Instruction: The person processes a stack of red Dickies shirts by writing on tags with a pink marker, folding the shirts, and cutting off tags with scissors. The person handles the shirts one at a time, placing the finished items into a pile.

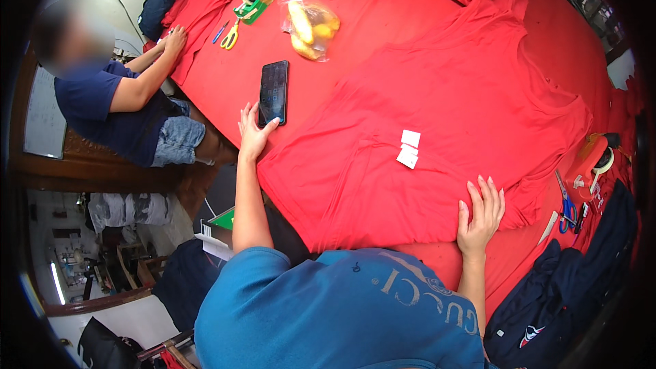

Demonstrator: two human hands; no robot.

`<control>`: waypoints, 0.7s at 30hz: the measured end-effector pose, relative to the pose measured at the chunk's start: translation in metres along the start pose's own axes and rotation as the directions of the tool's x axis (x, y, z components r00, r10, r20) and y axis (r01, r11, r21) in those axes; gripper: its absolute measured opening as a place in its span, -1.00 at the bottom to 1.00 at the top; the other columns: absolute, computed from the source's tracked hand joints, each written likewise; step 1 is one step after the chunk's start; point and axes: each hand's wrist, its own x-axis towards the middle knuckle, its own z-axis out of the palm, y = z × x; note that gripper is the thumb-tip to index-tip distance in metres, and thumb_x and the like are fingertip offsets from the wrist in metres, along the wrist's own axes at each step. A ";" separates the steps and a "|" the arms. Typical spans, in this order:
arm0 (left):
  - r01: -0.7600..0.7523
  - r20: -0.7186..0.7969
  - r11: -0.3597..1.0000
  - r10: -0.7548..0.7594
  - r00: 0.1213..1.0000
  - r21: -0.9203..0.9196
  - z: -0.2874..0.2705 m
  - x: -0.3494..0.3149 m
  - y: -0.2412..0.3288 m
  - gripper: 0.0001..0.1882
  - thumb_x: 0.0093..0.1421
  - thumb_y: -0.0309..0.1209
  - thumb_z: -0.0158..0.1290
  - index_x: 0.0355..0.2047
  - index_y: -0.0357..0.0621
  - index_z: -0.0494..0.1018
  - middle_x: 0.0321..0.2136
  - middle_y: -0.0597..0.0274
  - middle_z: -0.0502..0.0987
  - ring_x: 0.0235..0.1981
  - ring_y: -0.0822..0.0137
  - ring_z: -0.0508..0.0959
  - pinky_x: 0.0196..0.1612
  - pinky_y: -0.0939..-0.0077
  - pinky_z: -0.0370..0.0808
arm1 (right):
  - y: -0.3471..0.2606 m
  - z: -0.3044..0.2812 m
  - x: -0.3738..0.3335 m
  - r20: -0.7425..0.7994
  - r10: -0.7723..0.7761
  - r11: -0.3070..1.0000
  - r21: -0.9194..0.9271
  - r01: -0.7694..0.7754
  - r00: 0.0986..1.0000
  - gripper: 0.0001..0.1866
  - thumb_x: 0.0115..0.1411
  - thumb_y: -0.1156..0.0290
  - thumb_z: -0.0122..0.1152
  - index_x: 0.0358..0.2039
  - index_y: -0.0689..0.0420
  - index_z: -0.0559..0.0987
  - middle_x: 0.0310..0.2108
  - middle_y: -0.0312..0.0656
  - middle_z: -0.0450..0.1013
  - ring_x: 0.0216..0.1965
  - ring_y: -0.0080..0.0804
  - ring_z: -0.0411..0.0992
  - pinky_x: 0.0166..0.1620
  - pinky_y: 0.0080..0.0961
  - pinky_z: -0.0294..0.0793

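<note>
My left hand [254,133] rests at the lower left corner of a black smartphone [274,92], fingers spread, its thumb on the phone's lower edge. The phone lies face up on the red table cover, its screen dim with rows of icons. My right hand [481,219] lies flat and open on the near part of a red sleeveless garment [437,89], fingers stretched out and apart. The garment is spread wide across the table, with some creases. Small white paper labels [408,149] sit on it between my hands.
A bag of yellow food [311,27], yellow scissors [230,35] and a green tape dispenser [253,3] lie beyond the phone. Blue scissors [568,212], a red tape dispenser [593,164] and dark clothing [547,301] are at right. A co-worker [130,102] handles red cloth at left.
</note>
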 end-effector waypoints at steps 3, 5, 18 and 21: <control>0.014 -0.003 1.000 -0.014 1.000 -0.022 0.000 0.003 -0.001 -0.09 0.01 0.08 0.21 0.28 -0.07 0.18 0.35 0.00 0.01 0.41 0.04 -0.16 0.38 0.05 -0.28 | 0.000 -0.001 -0.001 0.001 0.003 1.000 -0.003 -0.003 1.000 -0.61 0.10 0.33 0.19 -0.03 0.09 0.56 0.08 -0.13 0.40 0.21 -0.13 0.25 0.30 -0.06 0.02; 0.024 -0.021 0.999 -0.025 0.999 -0.044 0.001 0.008 -0.006 -0.14 0.07 0.09 0.16 0.28 -0.06 0.19 0.34 -0.01 0.03 0.40 0.03 -0.13 0.38 0.08 -0.22 | 0.001 -0.001 -0.001 0.000 -0.001 1.000 -0.006 0.001 1.000 -0.61 0.10 0.33 0.19 -0.02 0.08 0.56 0.08 -0.13 0.40 0.21 -0.13 0.25 0.30 -0.06 0.02; -0.154 -0.008 0.945 0.163 0.987 0.288 0.012 0.095 0.041 -0.44 0.35 0.14 -0.38 0.24 0.32 0.30 0.36 0.09 0.00 0.41 0.01 -0.15 0.37 -0.06 -0.28 | 0.001 0.001 -0.002 -0.002 0.015 1.000 -0.008 -0.015 1.000 -0.61 0.10 0.33 0.19 -0.02 0.06 0.56 0.09 -0.14 0.40 0.20 -0.13 0.25 0.30 -0.06 0.01; -0.192 -0.094 0.916 0.239 0.966 0.352 0.015 0.075 0.039 -0.52 0.36 0.02 -0.26 0.11 0.14 0.45 0.31 0.07 0.13 0.38 0.05 -0.04 0.36 -0.05 -0.20 | -0.001 0.000 -0.001 0.002 0.021 1.000 0.000 -0.021 1.000 -0.62 0.10 0.33 0.19 -0.03 0.05 0.56 0.09 -0.14 0.40 0.21 -0.14 0.25 0.30 -0.06 0.01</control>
